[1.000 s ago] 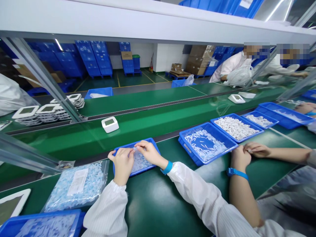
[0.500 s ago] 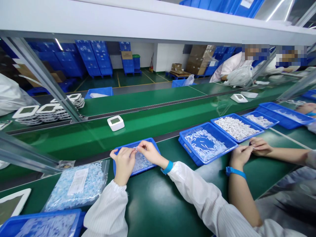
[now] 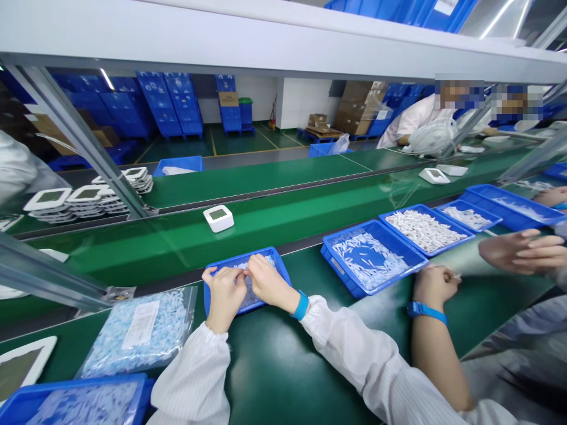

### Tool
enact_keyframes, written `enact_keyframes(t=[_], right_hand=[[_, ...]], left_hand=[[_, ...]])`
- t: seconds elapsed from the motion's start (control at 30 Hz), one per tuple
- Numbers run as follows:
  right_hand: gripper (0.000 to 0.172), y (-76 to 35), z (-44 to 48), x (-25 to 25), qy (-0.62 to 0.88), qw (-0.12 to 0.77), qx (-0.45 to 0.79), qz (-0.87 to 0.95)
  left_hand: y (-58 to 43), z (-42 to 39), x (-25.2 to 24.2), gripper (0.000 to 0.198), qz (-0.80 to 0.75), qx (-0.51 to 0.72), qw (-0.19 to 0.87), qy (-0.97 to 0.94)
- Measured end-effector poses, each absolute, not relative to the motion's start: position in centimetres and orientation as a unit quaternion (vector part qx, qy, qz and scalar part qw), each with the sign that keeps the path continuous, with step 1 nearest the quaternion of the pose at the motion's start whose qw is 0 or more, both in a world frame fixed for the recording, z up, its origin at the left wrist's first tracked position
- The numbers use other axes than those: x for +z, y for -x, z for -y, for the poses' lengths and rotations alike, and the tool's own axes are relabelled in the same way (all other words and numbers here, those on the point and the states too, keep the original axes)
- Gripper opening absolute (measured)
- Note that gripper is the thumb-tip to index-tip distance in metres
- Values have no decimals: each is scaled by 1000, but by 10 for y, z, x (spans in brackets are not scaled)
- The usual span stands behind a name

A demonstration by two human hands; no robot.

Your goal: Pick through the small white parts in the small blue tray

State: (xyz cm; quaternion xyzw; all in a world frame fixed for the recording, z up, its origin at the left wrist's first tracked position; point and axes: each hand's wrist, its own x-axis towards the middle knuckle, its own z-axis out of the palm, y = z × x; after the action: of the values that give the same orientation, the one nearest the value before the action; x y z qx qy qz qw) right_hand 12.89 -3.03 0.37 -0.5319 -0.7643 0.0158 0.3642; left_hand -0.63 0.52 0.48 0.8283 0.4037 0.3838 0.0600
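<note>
My left hand (image 3: 224, 292) and my right hand (image 3: 266, 282) meet over a small blue tray (image 3: 274, 260) of little clear-and-white packets. Both hands are closed in a pinch on one small packet (image 3: 243, 269) between them, just above the tray's contents. I wear white sleeves and a blue wristband (image 3: 301, 305) on the right wrist. A sealed bag of blue-white packets (image 3: 139, 332) lies to the left of my left hand.
A co-worker's hands (image 3: 436, 283) work at my right beside blue trays of white parts (image 3: 371, 255). A white square device (image 3: 218, 218) rides the green conveyor beyond the tray; another (image 3: 434, 175) is farther right. Stacked devices (image 3: 84, 199) sit at the far left.
The white device on the conveyor has moved right. My hands have dropped slightly toward the tray, still pinching. The co-worker's far hand has pulled away to the right.
</note>
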Motion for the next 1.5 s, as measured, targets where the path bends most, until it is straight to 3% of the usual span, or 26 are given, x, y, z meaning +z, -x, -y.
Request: enact_keyframes(t=[0.13,0.37,0.8,0.97,1.2,1.37,1.5], right_hand=[[22,-126,31,3,539,316,-21,780],[21,-128,27,2,531,326,31,782],[16,-137,23,-2,536,406,223,706],[14,-136,19,-2,530,491,284,630],[26,-137,13,-6,497,573,339,556],[25,-137,17,-3,496,555,339,575],[30,-137,21,1,525,478,304,635]], left_hand=[[6,-5,4,23,-405,377,47,-831],[6,-7,-1,27,-398,353,39,-846],[8,-7,-2,26,-360,334,32,-871],[6,-6,2,24,-376,384,33,-843],[5,-5,9,20,-418,378,33,-825],[7,-5,10,22,-409,343,38,-845],[7,-4,11,22,-411,343,36,-844]])
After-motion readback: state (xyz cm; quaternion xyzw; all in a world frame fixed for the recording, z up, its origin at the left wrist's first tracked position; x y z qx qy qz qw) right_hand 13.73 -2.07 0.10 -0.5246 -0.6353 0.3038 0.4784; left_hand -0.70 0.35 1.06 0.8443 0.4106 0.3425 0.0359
